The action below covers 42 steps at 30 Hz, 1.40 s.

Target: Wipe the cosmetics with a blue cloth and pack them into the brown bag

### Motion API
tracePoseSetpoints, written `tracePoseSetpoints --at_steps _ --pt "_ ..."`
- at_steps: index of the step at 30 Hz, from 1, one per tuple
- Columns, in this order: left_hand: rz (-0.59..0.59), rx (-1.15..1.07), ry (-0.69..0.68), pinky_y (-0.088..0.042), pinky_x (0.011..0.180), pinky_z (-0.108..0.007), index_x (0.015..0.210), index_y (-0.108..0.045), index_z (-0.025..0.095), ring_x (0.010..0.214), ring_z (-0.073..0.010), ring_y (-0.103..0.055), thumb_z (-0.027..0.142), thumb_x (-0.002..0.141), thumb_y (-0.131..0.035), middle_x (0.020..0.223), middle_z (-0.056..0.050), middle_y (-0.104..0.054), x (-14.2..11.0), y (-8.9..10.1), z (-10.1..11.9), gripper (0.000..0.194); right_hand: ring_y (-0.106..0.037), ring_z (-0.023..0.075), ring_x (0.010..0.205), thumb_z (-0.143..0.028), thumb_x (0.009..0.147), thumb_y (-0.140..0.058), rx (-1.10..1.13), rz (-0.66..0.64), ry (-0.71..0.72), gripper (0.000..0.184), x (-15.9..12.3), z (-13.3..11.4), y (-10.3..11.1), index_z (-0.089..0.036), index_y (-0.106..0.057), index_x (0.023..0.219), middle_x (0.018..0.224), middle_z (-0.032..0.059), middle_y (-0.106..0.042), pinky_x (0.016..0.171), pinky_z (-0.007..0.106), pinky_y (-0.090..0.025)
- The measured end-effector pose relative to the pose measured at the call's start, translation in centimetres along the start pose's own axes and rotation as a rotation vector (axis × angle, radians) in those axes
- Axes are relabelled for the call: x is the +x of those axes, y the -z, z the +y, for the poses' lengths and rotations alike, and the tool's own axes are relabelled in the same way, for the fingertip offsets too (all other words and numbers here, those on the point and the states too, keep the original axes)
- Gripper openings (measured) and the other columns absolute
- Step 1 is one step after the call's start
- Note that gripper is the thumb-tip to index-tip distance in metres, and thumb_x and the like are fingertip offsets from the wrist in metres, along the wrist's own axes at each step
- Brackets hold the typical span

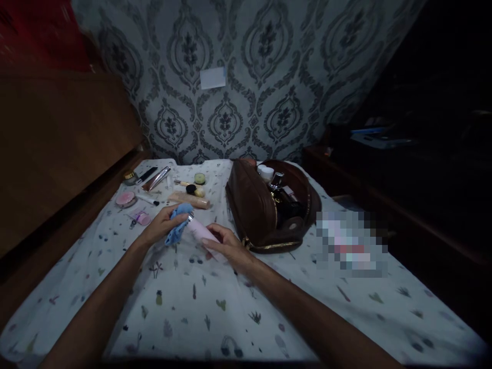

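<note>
Bunching a blue cloth [177, 231] between thumb and fingers, the left hand [161, 225] presses it to the silvery end [190, 218] of a pink container [202, 231]. The right hand [229, 245] closes around the container's lower part, thumb along the near side and fingers on the far side; this grip probably steadies it against the cloth's push. The container slants, its silvery end towards ten o'clock, likely so that both hands can reach it comfortably.

Beyond the knuckles, at twelve o'clock, a beige tube [198, 201] lies on its side, with a green-topped jar [199, 178] behind it. Towards ten o'clock are a brush [148, 199], a round pink compact [126, 199] and a silver-and-brown tube [156, 179]; a small purple item [143, 219] lies nearer. These are spread apart, perhaps to keep each one easy to pick out.

At two o'clock, a brown bag [251, 205] gapes open, a white-capped jar [267, 174] showing inside; its wide mouth seems to leave the contents within reach. Everything rests on a patterned sheet [180, 318]. What lies at three o'clock is too pixelated to tell.
</note>
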State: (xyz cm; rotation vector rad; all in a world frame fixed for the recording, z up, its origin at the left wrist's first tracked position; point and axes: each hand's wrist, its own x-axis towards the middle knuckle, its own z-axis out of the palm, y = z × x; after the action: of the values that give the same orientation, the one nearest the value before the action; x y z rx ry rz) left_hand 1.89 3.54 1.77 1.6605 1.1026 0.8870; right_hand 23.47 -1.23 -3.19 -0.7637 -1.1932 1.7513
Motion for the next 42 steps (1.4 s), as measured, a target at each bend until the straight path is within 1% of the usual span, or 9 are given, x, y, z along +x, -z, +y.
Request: tracePoseSetpoints --at_steps 5,10,12,14,17,19,27,35,42 --pt "-0.042 -0.089 0.037 -0.050 0.066 -0.026 0.103 -0.074 0.015 0.075 -0.0197 -0.063 0.056 0.073 -0.074 0.087 -0.005 -0.072 -0.2 0.4 -0.4 0.051 -0.064 0.0140 0.063 -0.052 0.064 -0.085 0.155 -0.042 -0.135 0.053 0.0 0.0 0.1 -0.014 -0.068 0.096 0.079 0.0025 -0.067 0.057 0.024 -0.049" --pt "-0.033 -0.090 0.013 -0.048 0.062 -0.025 0.102 -0.073 0.014 0.072 -0.0181 -0.062 0.058 0.077 -0.071 0.084 -0.005 -0.070 -0.1 0.6 -0.9 0.051 -0.066 0.0159 0.064 -0.055 0.067 -0.083 0.165 -0.024 -0.138 0.064 -0.2 -0.7 -0.2 -0.018 -0.061 0.114 0.080 0.0031 -0.069 0.061 0.026 -0.049" --pt "-0.017 -0.079 0.005 -0.046 0.058 -0.024 0.097 -0.072 0.014 0.066 -0.0157 -0.057 0.061 0.077 -0.069 0.076 -0.003 -0.066 0.0 0.6 -0.9 0.051 -0.064 0.0161 0.062 -0.061 0.074 -0.074 0.032 -0.030 -0.127 0.064 -0.4 -1.0 -0.2 -0.018 -0.058 0.119 0.078 0.0021 -0.067 0.060 0.027 -0.047" --pt "0.015 -0.054 -0.016 -0.042 0.054 -0.023 0.086 -0.068 0.015 0.061 -0.0136 -0.052 0.063 0.077 -0.067 0.069 0.000 -0.060 0.2 0.6 -0.9 0.049 -0.062 0.0171 0.069 -0.058 0.075 -0.074 -0.218 0.013 -0.037 0.062 -0.8 -1.0 -0.3 -0.019 -0.058 0.120 0.083 0.0022 -0.065 0.063 0.028 -0.045" --pt "0.058 -0.018 -0.041 -0.035 0.049 -0.022 0.072 -0.059 0.016 0.055 -0.0112 -0.044 0.065 0.077 -0.066 0.062 0.003 -0.051 0.3 0.3 -0.9 0.050 -0.059 0.0209 0.089 -0.037 0.069 -0.080 -0.602 0.158 0.140 0.060 -1.4 -0.6 -0.2 -0.021 -0.061 0.123 0.101 0.0043 -0.065 0.077 0.031 -0.045" --pt "0.064 -0.013 -0.046 -0.033 0.049 -0.022 0.071 -0.056 0.017 0.055 -0.0108 -0.041 0.065 0.077 -0.065 0.061 0.005 -0.047 0.3 0.1 -0.9 0.049 -0.058 0.0220 0.094 -0.029 0.071 -0.075 -0.693 0.211 0.181 0.057 -1.8 -0.1 -0.2 -0.022 -0.060 0.126 0.107 0.0048 -0.066 0.083 0.033 -0.044" --pt "0.059 -0.003 -0.055 -0.033 0.055 -0.023 0.073 -0.053 0.018 0.060 -0.0118 -0.040 0.059 0.082 -0.064 0.064 0.005 -0.045 0.1 -0.8 -0.9 0.043 -0.061 0.0208 0.094 -0.029 0.078 -0.065 -0.552 0.163 0.218 0.045 -2.9 -0.1 -0.9 -0.019 -0.062 0.122 0.106 0.0044 -0.068 0.083 0.031 -0.047" --pt "0.038 -0.033 -0.036 -0.032 0.054 -0.023 0.073 -0.053 0.018 0.059 -0.0114 -0.039 0.056 0.081 -0.065 0.064 0.005 -0.045 0.2 -0.7 -1.5 0.041 -0.060 0.0233 0.102 -0.037 0.078 -0.068 -0.427 0.120 0.195 0.047 -2.7 0.3 -0.6 -0.018 -0.062 0.120 0.111 0.0059 -0.068 0.089 0.034 -0.046" --pt "0.036 -0.063 -0.034 -0.032 0.054 -0.022 0.074 -0.055 0.018 0.058 -0.0109 -0.040 0.056 0.079 -0.067 0.064 0.005 -0.045 0.2 -0.7 -1.7 0.041 -0.059 0.0228 0.102 -0.040 0.076 -0.072 -0.310 0.105 0.098 0.050 -2.9 -0.1 -0.6 -0.020 -0.063 0.121 0.112 0.0053 -0.066 0.090 0.033 -0.044"
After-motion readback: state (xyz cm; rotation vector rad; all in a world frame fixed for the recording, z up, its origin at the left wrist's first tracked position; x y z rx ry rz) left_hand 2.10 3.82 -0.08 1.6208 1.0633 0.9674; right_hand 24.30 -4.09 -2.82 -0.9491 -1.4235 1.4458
